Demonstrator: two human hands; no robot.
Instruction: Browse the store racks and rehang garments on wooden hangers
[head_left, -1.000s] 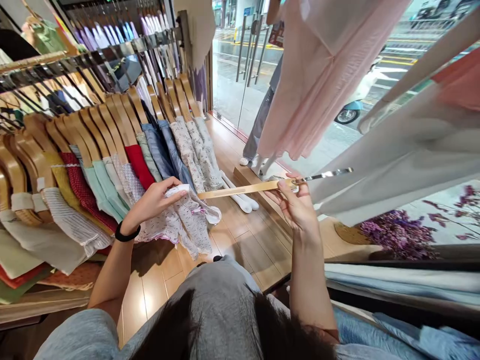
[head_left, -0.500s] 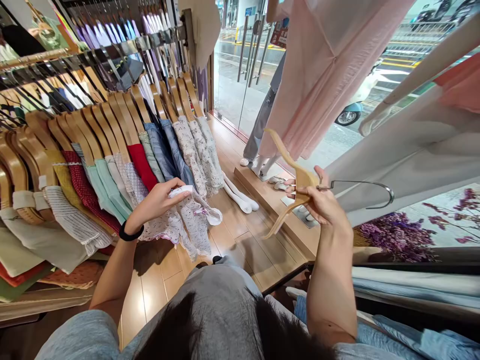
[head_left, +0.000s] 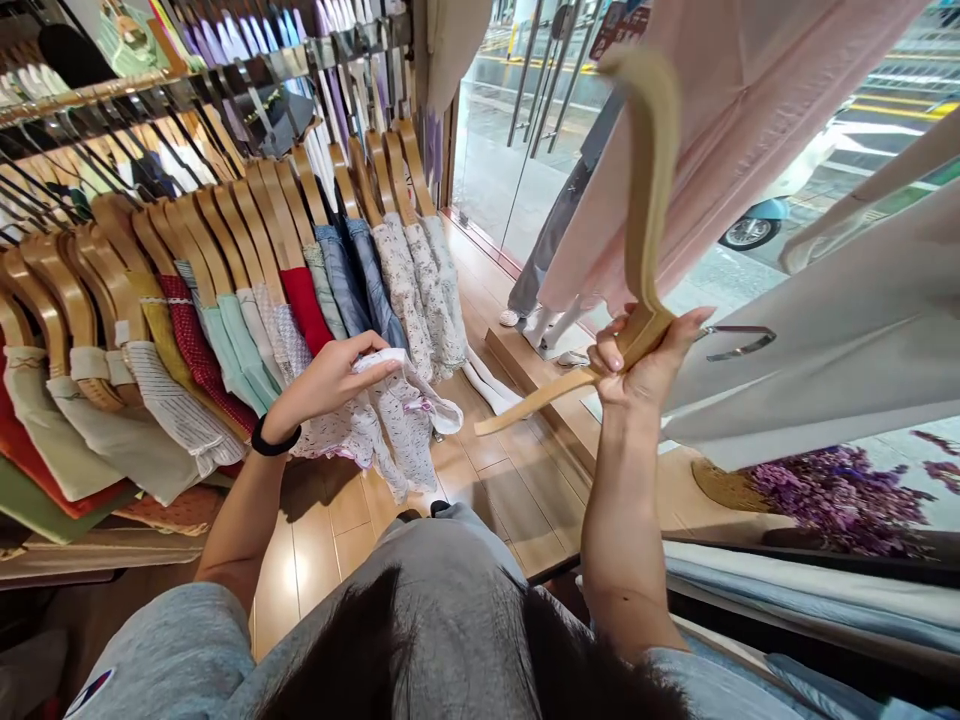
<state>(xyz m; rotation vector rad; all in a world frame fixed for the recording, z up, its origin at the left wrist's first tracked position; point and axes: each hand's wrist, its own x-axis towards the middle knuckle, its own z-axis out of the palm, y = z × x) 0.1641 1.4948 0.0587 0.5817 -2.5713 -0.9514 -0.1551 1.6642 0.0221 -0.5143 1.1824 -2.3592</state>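
My left hand (head_left: 334, 378), with a black band at the wrist, grips a white floral garment (head_left: 405, 430) by its plain white collar or waistband. The cloth hangs down in front of the clothes rack, with pink trim showing near its edge. Off to the right, my right hand (head_left: 641, 362) is closed round the middle of a wooden hanger (head_left: 651, 190). One arm of the hanger points up and the other slants down to the left, towards the garment but apart from it. Its metal hook (head_left: 742, 342) sticks out to the right. No clothing is on this hanger.
A rack of clothes on wooden hangers (head_left: 217, 235) runs along the left. Mannequins in pink (head_left: 675, 180) and white cloth (head_left: 847, 330) stand on a low platform (head_left: 547, 385) at the window. Dried purple flowers (head_left: 840, 500) and folded clothes (head_left: 810, 600) lie at right.
My right hand has turned the hanger, so one arm now rises higher and the other reaches further left. My left hand still holds the floral garment. The view has shifted slightly.
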